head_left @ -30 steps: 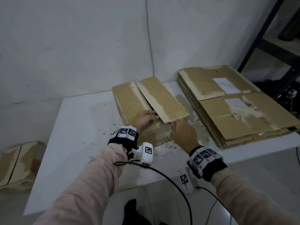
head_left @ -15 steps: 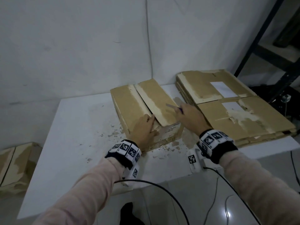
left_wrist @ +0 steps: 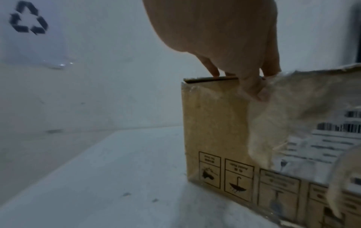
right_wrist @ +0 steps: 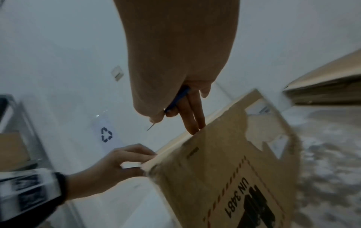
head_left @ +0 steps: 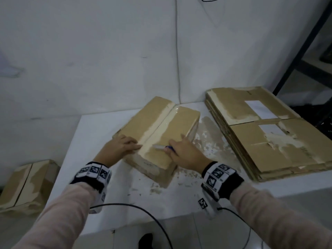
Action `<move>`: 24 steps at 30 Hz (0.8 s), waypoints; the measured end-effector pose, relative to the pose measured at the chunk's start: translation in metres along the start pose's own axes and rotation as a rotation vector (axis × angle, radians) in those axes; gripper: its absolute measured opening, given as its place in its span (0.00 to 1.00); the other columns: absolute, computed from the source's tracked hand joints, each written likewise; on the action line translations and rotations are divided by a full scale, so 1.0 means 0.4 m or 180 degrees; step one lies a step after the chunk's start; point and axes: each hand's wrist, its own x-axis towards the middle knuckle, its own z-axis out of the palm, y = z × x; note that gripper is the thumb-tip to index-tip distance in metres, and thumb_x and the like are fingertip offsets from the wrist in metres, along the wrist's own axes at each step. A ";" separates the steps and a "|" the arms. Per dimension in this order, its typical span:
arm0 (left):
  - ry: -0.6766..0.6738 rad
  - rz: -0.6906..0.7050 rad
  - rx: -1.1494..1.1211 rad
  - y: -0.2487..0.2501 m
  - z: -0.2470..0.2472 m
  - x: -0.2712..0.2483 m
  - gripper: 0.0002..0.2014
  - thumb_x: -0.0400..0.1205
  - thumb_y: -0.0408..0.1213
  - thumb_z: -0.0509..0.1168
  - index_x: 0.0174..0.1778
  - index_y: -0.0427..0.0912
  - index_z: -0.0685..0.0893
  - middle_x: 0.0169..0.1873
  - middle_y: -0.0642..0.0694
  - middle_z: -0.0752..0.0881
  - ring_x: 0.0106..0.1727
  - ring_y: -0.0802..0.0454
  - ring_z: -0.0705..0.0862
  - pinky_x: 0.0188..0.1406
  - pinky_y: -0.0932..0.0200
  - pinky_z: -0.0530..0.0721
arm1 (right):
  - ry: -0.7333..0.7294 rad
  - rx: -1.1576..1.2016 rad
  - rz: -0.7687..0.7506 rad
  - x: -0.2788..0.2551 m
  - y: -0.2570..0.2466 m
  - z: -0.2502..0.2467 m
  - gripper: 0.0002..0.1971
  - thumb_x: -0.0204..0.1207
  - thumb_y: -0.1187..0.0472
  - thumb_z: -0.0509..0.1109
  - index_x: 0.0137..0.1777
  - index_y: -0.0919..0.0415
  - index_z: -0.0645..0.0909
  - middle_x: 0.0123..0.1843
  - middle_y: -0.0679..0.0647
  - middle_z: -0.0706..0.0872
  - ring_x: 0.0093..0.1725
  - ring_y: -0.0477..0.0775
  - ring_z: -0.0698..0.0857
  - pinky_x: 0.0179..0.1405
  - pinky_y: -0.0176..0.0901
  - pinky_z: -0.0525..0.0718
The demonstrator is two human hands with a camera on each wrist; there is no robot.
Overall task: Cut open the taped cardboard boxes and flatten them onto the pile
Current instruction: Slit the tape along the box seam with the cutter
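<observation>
A brown cardboard box (head_left: 172,126) with clear tape along its middle seam lies on the white table (head_left: 97,141), both top flaps down. My left hand (head_left: 122,148) holds its near left corner, fingers on top and thumb down the side (left_wrist: 254,91). My right hand (head_left: 181,150) rests on the right flap and grips a blue-handled knife (head_left: 159,147), blade pointing left toward the seam. In the right wrist view two fingers (right_wrist: 193,121) press on the box (right_wrist: 224,154) while the knife (right_wrist: 178,98) sits in the fist.
A pile of flattened cardboard (head_left: 269,141) fills the table's right side, close to the box. Another taped box (head_left: 27,184) sits on the floor at the left. A black shelf frame (head_left: 296,56) stands far right. Cables (head_left: 143,211) hang past the table's front edge.
The right flap, lifted a second ago, now lies flat. The box has turned so its far end points right. Both hands moved onto its top, the knife nearer the seam.
</observation>
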 end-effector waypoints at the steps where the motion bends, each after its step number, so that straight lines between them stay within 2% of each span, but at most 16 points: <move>1: -0.0091 -0.0148 0.0096 -0.026 -0.006 -0.009 0.23 0.65 0.25 0.79 0.53 0.50 0.91 0.50 0.45 0.89 0.48 0.45 0.83 0.40 0.55 0.84 | -0.0039 0.0088 -0.0133 0.006 -0.027 0.004 0.16 0.87 0.49 0.49 0.44 0.59 0.66 0.26 0.50 0.71 0.35 0.63 0.78 0.78 0.49 0.54; 2: -0.0239 -0.0332 0.0141 -0.045 -0.015 -0.013 0.29 0.61 0.17 0.78 0.53 0.50 0.91 0.52 0.43 0.89 0.48 0.42 0.86 0.42 0.52 0.85 | -0.0097 0.0231 -0.0253 0.011 -0.048 0.008 0.16 0.87 0.49 0.49 0.45 0.60 0.66 0.26 0.52 0.73 0.34 0.62 0.78 0.77 0.48 0.56; 3: -0.0353 -0.0543 0.0124 -0.057 -0.023 -0.011 0.34 0.59 0.11 0.72 0.53 0.51 0.91 0.54 0.42 0.89 0.50 0.40 0.87 0.46 0.49 0.85 | -0.0160 0.0396 -0.0321 0.017 -0.065 0.011 0.16 0.87 0.49 0.50 0.45 0.61 0.67 0.28 0.54 0.75 0.36 0.62 0.78 0.73 0.48 0.62; 4: -0.0337 -0.0757 0.0062 -0.058 -0.031 -0.005 0.35 0.60 0.09 0.66 0.53 0.50 0.91 0.56 0.42 0.88 0.53 0.39 0.86 0.50 0.47 0.84 | -0.0160 0.0551 -0.0365 0.026 -0.074 0.009 0.17 0.87 0.49 0.51 0.46 0.62 0.69 0.30 0.56 0.77 0.37 0.61 0.78 0.62 0.49 0.71; 5: -0.0236 -0.0950 -0.0012 -0.050 -0.038 0.007 0.31 0.64 0.12 0.62 0.52 0.47 0.91 0.57 0.42 0.88 0.55 0.39 0.86 0.54 0.47 0.82 | -0.0064 0.0660 -0.0368 0.038 -0.074 0.004 0.17 0.87 0.48 0.52 0.46 0.62 0.70 0.32 0.55 0.79 0.35 0.59 0.78 0.46 0.48 0.76; 6: -0.0074 -0.1089 -0.0149 -0.031 -0.046 0.020 0.25 0.67 0.16 0.59 0.50 0.44 0.92 0.57 0.42 0.88 0.56 0.40 0.85 0.55 0.48 0.81 | 0.0086 0.0732 -0.0314 0.056 -0.063 -0.003 0.17 0.87 0.48 0.52 0.46 0.61 0.70 0.32 0.53 0.78 0.31 0.55 0.77 0.34 0.46 0.75; 7: 0.0116 -0.1192 -0.0303 -0.008 -0.051 0.034 0.21 0.70 0.20 0.58 0.50 0.41 0.91 0.56 0.42 0.88 0.57 0.40 0.85 0.55 0.49 0.81 | 0.0246 0.0770 -0.0169 0.075 -0.041 -0.011 0.16 0.87 0.49 0.51 0.46 0.61 0.69 0.31 0.50 0.76 0.28 0.52 0.75 0.27 0.43 0.71; 9: 0.0113 -0.1334 -0.0614 0.059 -0.059 0.054 0.17 0.78 0.35 0.57 0.57 0.41 0.87 0.59 0.45 0.85 0.61 0.45 0.81 0.56 0.53 0.78 | 0.0410 0.0721 0.0289 0.120 0.028 -0.032 0.16 0.88 0.49 0.49 0.46 0.60 0.67 0.33 0.49 0.75 0.30 0.53 0.75 0.27 0.44 0.69; 10: -0.0049 -0.1213 -0.0757 0.097 -0.056 0.061 0.22 0.80 0.46 0.54 0.63 0.44 0.84 0.62 0.47 0.83 0.63 0.47 0.79 0.57 0.54 0.76 | 0.0356 0.0641 0.0514 0.137 0.070 -0.043 0.16 0.88 0.49 0.48 0.48 0.60 0.67 0.36 0.52 0.77 0.34 0.56 0.78 0.33 0.45 0.71; 12: -0.0486 -0.0704 -0.0746 0.163 -0.039 0.074 0.34 0.78 0.64 0.47 0.73 0.49 0.76 0.66 0.48 0.79 0.63 0.49 0.77 0.59 0.55 0.76 | 0.0119 0.0415 0.0781 0.154 0.148 -0.054 0.18 0.87 0.48 0.48 0.53 0.62 0.71 0.48 0.58 0.84 0.49 0.61 0.82 0.54 0.52 0.75; 13: -0.0704 -0.0468 -0.0531 0.182 -0.023 0.078 0.36 0.77 0.67 0.46 0.76 0.51 0.73 0.68 0.47 0.77 0.64 0.49 0.76 0.59 0.54 0.77 | 0.0039 0.0276 0.0797 0.155 0.173 -0.056 0.19 0.87 0.48 0.49 0.57 0.62 0.74 0.54 0.59 0.85 0.56 0.62 0.82 0.66 0.57 0.69; 15: -0.0762 -0.0099 -0.0180 0.182 0.007 0.081 0.31 0.78 0.62 0.49 0.75 0.52 0.74 0.65 0.44 0.78 0.60 0.46 0.78 0.54 0.51 0.81 | 0.0024 0.0023 0.0664 0.147 0.195 -0.046 0.19 0.87 0.49 0.48 0.60 0.62 0.75 0.55 0.59 0.86 0.58 0.62 0.83 0.76 0.59 0.60; 17: -0.0503 0.0087 0.0027 0.144 0.021 0.078 0.24 0.80 0.52 0.54 0.71 0.52 0.78 0.61 0.43 0.81 0.54 0.44 0.83 0.49 0.50 0.83 | 0.0120 -0.0268 0.0509 0.132 0.183 -0.039 0.20 0.87 0.49 0.48 0.57 0.64 0.74 0.48 0.61 0.87 0.51 0.62 0.84 0.74 0.57 0.63; 19: -0.0343 0.0045 0.0112 0.085 0.021 0.069 0.20 0.81 0.42 0.62 0.69 0.53 0.80 0.61 0.43 0.83 0.56 0.42 0.84 0.53 0.47 0.81 | 0.0195 -0.0543 0.0516 0.122 0.163 -0.038 0.21 0.87 0.49 0.47 0.58 0.66 0.74 0.48 0.63 0.87 0.51 0.64 0.84 0.66 0.52 0.71; 21: -0.0366 -0.0318 0.0166 0.032 0.004 0.058 0.22 0.80 0.35 0.66 0.70 0.56 0.80 0.65 0.43 0.82 0.61 0.40 0.82 0.61 0.45 0.76 | 0.0244 -0.0752 0.0475 0.114 0.132 -0.045 0.22 0.87 0.48 0.46 0.59 0.66 0.74 0.49 0.64 0.86 0.54 0.65 0.83 0.53 0.50 0.74; 24: -0.0782 -0.1178 0.1003 -0.011 -0.022 0.062 0.27 0.84 0.33 0.58 0.77 0.63 0.68 0.71 0.46 0.74 0.67 0.44 0.76 0.68 0.46 0.70 | 0.0193 -0.0591 0.0169 0.099 0.068 -0.038 0.22 0.87 0.48 0.47 0.56 0.66 0.73 0.43 0.63 0.85 0.44 0.64 0.83 0.37 0.47 0.68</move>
